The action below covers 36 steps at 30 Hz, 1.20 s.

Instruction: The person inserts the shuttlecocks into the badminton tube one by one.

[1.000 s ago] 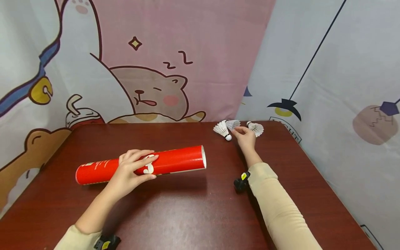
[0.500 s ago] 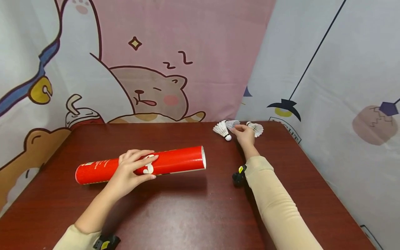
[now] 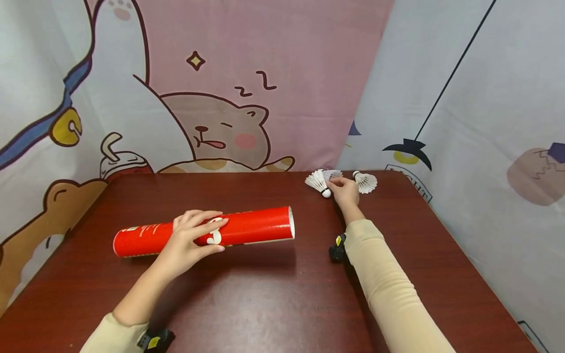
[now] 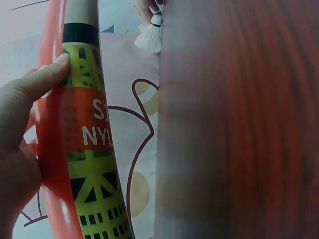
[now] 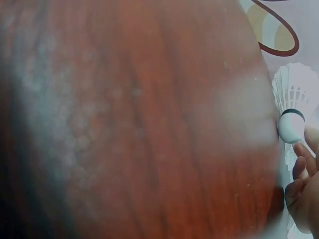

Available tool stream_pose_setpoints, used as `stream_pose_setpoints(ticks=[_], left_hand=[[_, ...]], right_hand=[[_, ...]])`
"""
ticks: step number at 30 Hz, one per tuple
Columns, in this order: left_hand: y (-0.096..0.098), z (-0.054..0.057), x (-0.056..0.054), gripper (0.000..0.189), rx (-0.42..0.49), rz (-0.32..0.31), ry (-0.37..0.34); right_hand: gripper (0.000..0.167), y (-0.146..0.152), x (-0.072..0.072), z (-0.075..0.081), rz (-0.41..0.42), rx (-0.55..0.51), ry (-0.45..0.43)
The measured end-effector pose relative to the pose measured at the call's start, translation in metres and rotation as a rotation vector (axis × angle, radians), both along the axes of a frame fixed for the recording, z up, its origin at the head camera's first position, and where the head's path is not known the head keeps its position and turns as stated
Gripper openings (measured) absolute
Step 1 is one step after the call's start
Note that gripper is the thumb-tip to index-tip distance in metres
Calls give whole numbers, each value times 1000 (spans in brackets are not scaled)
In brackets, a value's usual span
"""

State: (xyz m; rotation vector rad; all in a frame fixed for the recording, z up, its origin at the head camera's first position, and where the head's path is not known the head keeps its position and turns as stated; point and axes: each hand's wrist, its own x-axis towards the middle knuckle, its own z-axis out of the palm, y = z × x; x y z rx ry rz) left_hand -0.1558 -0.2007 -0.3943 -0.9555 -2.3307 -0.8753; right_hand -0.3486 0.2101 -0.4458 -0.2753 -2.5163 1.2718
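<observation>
My left hand (image 3: 187, 240) grips a red shuttlecock tube (image 3: 256, 227). The tube slants over the brown table, its right end raised and showing a pale rim. In the left wrist view the thumb lies along the printed side of the tube (image 4: 84, 129). At the far edge my right hand (image 3: 346, 193) has its fingers bent among white shuttlecocks. The nearest shuttlecock (image 3: 319, 182) lies with its cork right at the fingertips. Just behind is another shuttlecock (image 3: 332, 174), its cork end hidden by the fingers; I cannot tell whether they pinch it.
To the right of the right hand lies a third shuttlecock (image 3: 365, 182), its cork toward the back left. The dark red-brown table (image 3: 260, 309) ends at a printed cloth backdrop (image 3: 309, 98). A black wrist camera (image 3: 337, 249) hangs at the right cuff.
My right forearm has shifted forward and left, and its fingertips are slightly closer to the left shuttlecock's cork. The left hand keeps its grip on the tube. The head view has turned slightly left.
</observation>
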Motion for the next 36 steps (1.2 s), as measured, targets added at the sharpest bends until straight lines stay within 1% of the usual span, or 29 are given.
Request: stream_pose_setpoints(ticks=[1,4,8,11,17,21,28,29,33,36], left_hand=[[0,0,0,67,-2,-2,-1],[0,-1,-1,58,-6,-6,2],[1,-2,-2,61,-7,-3,8],[1,-2,-3,70,-8,-1,5],[1,-2,-4,69,-8,-2,7],[0,-2,-3,71,-7,-5,6],[0,-2,-3,72,-9,-7,3],[0,-2,-3,71,-7,-10,2],[0,-2,-3,59,-1,-12,4],[-1,-3,-3,60,-1,-9,7]], right_hand=[[22,-1,-1,0,-12,7,1],[19,-3,-1,2,-11,27,-8],[19,-3,-1,5,-2,89,-12],[18,-3,-2,5,-4,131,-15],[21,2,-2,1,-17,179,-20],[20,4,-1,0,-41,176,-15],[22,6,0,3,-23,134,17],[23,6,1,3,-22,128,24],[24,5,4,7,-36,88,46],[22,3,7,10,-59,50,81]])
